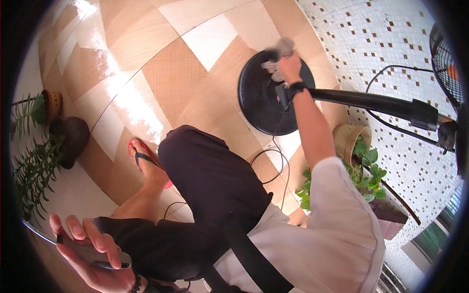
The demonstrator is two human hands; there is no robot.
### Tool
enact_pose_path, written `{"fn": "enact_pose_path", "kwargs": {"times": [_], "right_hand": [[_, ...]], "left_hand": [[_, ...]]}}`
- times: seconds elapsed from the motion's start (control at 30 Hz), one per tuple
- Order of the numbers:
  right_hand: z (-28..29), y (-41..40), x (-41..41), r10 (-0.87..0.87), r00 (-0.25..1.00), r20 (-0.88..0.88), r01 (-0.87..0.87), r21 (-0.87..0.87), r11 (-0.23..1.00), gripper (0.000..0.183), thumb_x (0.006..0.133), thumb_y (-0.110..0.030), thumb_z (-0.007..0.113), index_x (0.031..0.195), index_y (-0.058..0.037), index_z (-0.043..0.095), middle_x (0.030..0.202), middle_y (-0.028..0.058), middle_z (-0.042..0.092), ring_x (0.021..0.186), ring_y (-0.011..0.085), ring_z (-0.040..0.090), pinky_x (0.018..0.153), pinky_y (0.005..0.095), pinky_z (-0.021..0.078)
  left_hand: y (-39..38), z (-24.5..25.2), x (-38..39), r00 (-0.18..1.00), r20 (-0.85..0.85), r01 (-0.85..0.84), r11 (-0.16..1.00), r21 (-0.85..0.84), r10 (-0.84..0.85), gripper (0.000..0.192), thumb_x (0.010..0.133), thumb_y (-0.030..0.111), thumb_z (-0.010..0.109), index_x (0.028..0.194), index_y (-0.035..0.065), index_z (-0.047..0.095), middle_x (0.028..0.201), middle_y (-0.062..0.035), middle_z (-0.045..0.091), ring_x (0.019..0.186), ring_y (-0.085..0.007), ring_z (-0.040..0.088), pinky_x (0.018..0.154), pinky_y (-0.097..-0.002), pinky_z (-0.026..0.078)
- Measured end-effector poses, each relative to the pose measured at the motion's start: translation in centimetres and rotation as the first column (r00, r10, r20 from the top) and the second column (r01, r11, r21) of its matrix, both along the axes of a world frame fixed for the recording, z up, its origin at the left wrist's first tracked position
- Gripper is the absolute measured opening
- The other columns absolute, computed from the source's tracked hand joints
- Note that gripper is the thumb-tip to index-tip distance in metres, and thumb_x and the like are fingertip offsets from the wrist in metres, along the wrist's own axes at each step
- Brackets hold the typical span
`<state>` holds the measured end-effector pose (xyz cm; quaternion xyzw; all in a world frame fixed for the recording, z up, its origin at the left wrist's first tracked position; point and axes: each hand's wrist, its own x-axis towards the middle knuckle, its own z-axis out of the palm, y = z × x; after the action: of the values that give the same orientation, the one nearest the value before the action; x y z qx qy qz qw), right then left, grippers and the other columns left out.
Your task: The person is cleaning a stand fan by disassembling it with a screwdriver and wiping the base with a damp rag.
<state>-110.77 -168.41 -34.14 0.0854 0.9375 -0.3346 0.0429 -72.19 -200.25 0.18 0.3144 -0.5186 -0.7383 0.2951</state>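
At the upper right of the head view, my right hand (290,67) grips a pale, crumpled cloth (274,72) over the round black base (256,99) of a pedestal fan. Motion blurs the cloth's far end. Past my wrist, which wears a black band, the fan's black pole (366,102) runs to the right. It leads toward the caged fan head (445,66) at the rim. Low on the left, my left hand (91,262) is curled around a small, dark, flat device (110,259), possibly a phone. Fingers cover much of it.
A thin cable (282,157) loops over the tiled floor (176,73) beside the base. Potted plants stand by the mosaic wall (395,40), one in a tan pot (340,141). More plants (34,172) and a dark rounded pot (71,141) are at left, near my sandalled foot (144,157).
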Motion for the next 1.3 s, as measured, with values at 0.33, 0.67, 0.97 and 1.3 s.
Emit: {"fn": "enact_pose_path", "kwargs": {"times": [0.33, 0.67, 0.97, 1.3], "right_hand": [[-10.1, 5.1, -5.4, 0.289, 0.957, 0.000, -0.235, 0.581, 0.779, 0.029, 0.084, -0.014, 0.053, 0.106, -0.0040, 0.071, 0.090, 0.0141, 0.071, 0.092, 0.0352, 0.065, 0.086, 0.0472, 0.0434], [-5.4, -0.4, 14.7, 0.793, 0.607, 0.057, -0.779, -0.154, 0.607, 0.047, 0.084, -0.005, 0.063, 0.131, -0.0059, 0.062, 0.110, 0.0193, 0.063, 0.102, 0.0321, 0.056, 0.093, 0.0404, 0.0459], [-4.8, 1.9, -1.3, 0.020, 0.988, -0.152, 0.031, 0.330, 0.944, 0.044, 0.085, -0.009, 0.058, 0.129, -0.0075, 0.063, 0.119, 0.0221, 0.066, 0.118, 0.0446, 0.052, 0.097, 0.0514, 0.0455], [-3.2, 0.3, 3.2, 0.258, 0.960, -0.105, -0.166, 0.526, 0.834, 0.036, 0.076, -0.013, 0.066, 0.112, -0.0066, 0.062, 0.107, 0.0162, 0.066, 0.108, 0.0377, 0.060, 0.094, 0.0517, 0.0412]], "left_hand": [[-1.3, 0.1, 2.2, 0.999, -0.025, 0.029, 0.988, 0.151, -0.026, 0.042, 0.108, 0.032, 0.039, 0.138, 0.0028, 0.039, 0.108, -0.0140, 0.054, 0.070, -0.0197, 0.050, 0.040, -0.0267, 0.045], [-0.3, -0.3, -1.0, 0.999, -0.053, -0.006, 0.998, 0.060, 0.010, 0.044, 0.109, 0.026, 0.039, 0.143, -0.0001, 0.038, 0.099, -0.0079, 0.048, 0.069, -0.0109, 0.042, 0.037, -0.0174, 0.038], [-0.5, 0.0, 0.0, 0.999, -0.032, 0.045, 0.997, 0.068, -0.043, 0.041, 0.108, 0.028, 0.040, 0.141, 0.0024, 0.037, 0.099, -0.0078, 0.050, 0.069, -0.0106, 0.046, 0.036, -0.0173, 0.039], [-1.6, 0.1, 0.2, 0.923, -0.256, 0.337, 0.925, 0.176, -0.288, 0.045, 0.108, 0.031, 0.039, 0.143, 0.0033, 0.045, 0.117, -0.0175, 0.062, 0.085, -0.0233, 0.060, 0.049, -0.0264, 0.049]]}}
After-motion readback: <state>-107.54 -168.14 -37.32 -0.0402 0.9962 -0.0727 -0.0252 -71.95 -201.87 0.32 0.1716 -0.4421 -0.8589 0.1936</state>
